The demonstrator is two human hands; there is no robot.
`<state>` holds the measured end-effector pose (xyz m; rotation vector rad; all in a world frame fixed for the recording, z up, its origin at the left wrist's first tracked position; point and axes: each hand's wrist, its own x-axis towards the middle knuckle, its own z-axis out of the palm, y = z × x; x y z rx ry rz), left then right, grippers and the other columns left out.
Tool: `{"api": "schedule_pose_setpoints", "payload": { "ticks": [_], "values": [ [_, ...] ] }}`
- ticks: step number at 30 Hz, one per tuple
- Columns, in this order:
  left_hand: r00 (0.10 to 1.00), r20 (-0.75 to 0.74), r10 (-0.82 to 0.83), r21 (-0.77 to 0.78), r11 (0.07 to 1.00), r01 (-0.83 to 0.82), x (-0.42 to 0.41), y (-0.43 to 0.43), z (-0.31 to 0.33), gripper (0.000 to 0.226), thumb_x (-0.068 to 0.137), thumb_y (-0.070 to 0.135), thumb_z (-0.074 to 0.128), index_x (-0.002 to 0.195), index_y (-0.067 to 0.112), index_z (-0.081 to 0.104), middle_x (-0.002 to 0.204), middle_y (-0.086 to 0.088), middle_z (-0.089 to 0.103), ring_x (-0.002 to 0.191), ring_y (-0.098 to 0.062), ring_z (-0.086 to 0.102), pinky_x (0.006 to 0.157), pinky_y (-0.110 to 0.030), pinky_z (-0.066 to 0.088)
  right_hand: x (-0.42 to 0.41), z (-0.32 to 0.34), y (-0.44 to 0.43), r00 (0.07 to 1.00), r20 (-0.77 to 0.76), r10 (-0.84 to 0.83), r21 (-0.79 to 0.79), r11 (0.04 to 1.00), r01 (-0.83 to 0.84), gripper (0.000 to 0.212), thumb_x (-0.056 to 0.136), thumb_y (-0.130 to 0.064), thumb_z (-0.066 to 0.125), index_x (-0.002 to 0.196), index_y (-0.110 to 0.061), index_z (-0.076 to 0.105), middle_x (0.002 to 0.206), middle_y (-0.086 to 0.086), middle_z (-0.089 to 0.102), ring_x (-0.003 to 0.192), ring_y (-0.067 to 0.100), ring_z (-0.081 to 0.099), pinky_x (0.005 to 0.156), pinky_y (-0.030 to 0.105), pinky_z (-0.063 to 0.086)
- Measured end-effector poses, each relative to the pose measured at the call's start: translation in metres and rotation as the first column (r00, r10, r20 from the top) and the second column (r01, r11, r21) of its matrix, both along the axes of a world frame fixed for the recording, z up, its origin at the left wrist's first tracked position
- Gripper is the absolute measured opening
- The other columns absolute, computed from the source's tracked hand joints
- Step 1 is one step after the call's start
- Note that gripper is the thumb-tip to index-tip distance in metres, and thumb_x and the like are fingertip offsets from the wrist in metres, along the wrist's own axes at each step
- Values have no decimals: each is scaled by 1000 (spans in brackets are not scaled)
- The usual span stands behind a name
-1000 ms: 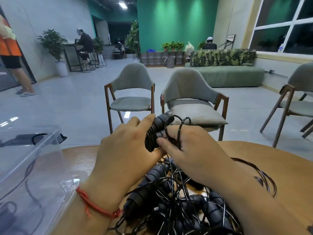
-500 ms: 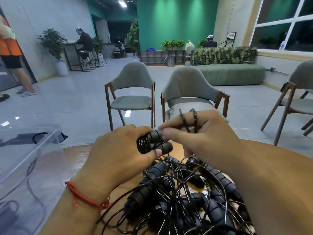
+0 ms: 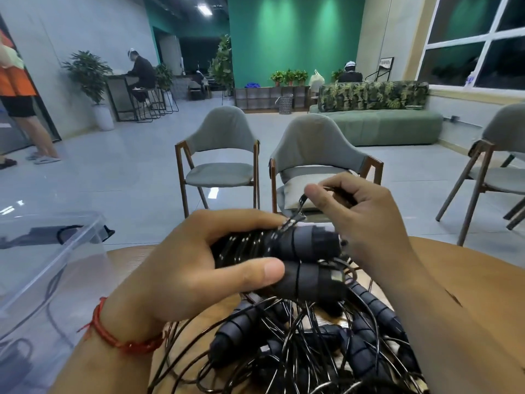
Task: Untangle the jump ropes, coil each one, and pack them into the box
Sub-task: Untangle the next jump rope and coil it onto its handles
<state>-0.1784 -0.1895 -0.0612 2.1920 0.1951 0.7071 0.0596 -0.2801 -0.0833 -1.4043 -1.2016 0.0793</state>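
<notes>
My left hand (image 3: 199,268) grips a coiled black jump rope (image 3: 301,260) by its two black handles, which lie side by side with cord wound round them. My right hand (image 3: 360,217) pinches the loose end of that rope's cord just above the handles. Below both hands lies a tangled pile of black jump ropes (image 3: 306,345) with several ribbed handles on the round wooden table (image 3: 483,282). A clear plastic box (image 3: 42,280) stands at the left with black rope showing through its wall.
Two grey chairs (image 3: 224,163) stand just beyond the table's far edge, a third chair (image 3: 494,166) at the right. A green sofa (image 3: 377,120) is farther back. A person in orange (image 3: 20,89) stands far left.
My left hand has turned the handle pair flat and closed tighter round it. My right hand has lifted up and to the right, drawing the cord end with it.
</notes>
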Motion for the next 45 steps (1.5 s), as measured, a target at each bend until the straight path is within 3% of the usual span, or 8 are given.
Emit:
{"api": "schedule_pose_setpoints", "payload": {
  "ticks": [7, 12, 14, 17, 24, 29, 35, 45],
  "values": [
    [988, 155, 13, -97, 995, 3, -1, 3, 0, 50, 90, 30, 70, 140, 23, 67, 123, -7, 74, 115, -34, 73, 96, -49, 60, -18, -2, 1, 970, 184, 159, -118, 983, -139, 24, 84, -42, 62, 104, -50, 71, 109, -9, 68, 103, 16, 69, 88, 50, 58],
    [979, 161, 128, -68, 991, -119, 8, 5, -3, 39, 95, 27, 71, 133, 25, 71, 124, -6, 75, 118, -32, 72, 100, -56, 57, -36, -3, 2, 856, -9, 517, -81, 853, -516, 54, 99, 6, 51, 116, -40, 73, 94, -34, 74, 96, -16, 67, 83, 5, 50],
    [971, 144, 190, -83, 980, -179, 8, 5, -3, 37, 94, 31, 70, 132, 29, 71, 119, -2, 77, 111, -27, 75, 96, -53, 59, -31, -8, 5, 866, 59, 496, -75, 867, -492, 41, 109, 5, 39, 137, -9, 65, 87, -14, 79, 77, -6, 73, 69, 11, 56],
    [961, 139, 240, -99, 969, -228, 9, 5, -5, 39, 94, 36, 69, 133, 34, 68, 114, 1, 76, 104, -22, 76, 90, -43, 61, -33, -5, 11, 855, -230, 464, 59, 884, -464, 42, 112, -2, 41, 132, -29, 66, 112, 17, 71, 68, 22, 69, 57, 31, 57],
    [972, 212, 98, -201, 978, -54, 15, 1, -5, 48, 97, 27, 67, 145, 32, 64, 133, -5, 72, 118, -32, 72, 98, -47, 59, -31, -13, 5, 849, -243, 469, 174, 882, -437, 28, 109, -24, 53, 124, -43, 68, 60, 3, 45, 51, 20, 34, 47, 36, 33],
    [920, 345, 187, -329, 942, -68, 17, 1, 1, 36, 97, 30, 66, 133, 26, 71, 117, -11, 75, 101, -27, 72, 84, -39, 58, -40, -4, 3, 792, -315, 523, 139, 851, -507, 26, 104, -32, 55, 123, -40, 70, 76, 1, 58, 49, 14, 33, 44, 33, 40],
    [832, 313, 459, -399, 858, -323, 23, 5, -1, 30, 99, 49, 58, 123, 39, 72, 100, -16, 72, 76, -24, 64, 58, -34, 49, -45, -11, 9, 825, -373, 425, -107, 863, -494, 38, 113, -23, 49, 130, -49, 69, 77, -1, 57, 54, 16, 36, 50, 30, 37],
    [786, 180, 592, -237, 801, -549, 31, 5, -13, 16, 101, 53, 62, 113, 43, 66, 88, 4, 74, 83, -22, 73, 76, -53, 62, -38, -14, 9, 983, -54, 176, -367, 912, -184, 25, 110, -40, 56, 128, -44, 72, 108, -25, 75, 103, -9, 66, 95, 30, 50]
  ]
}}
